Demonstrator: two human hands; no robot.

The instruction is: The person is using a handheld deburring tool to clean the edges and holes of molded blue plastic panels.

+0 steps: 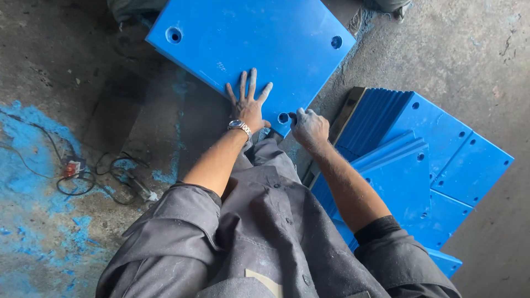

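On the floor, left hand [249, 102] lies spread flat on a blue panel [248, 38]; right hand [309, 128], fingers curled together, works at its corner hole [283, 117]; stacked panels [419, 171] right, cables [105, 176] left.

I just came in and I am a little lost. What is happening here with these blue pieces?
A person in grey work clothes leans over a blue plate on the concrete floor. The left hand lies flat on the plate, fingers spread. The right hand holds a small dark tool, hard to identify, at the corner hole. More blue plates lie in a stack to the right.
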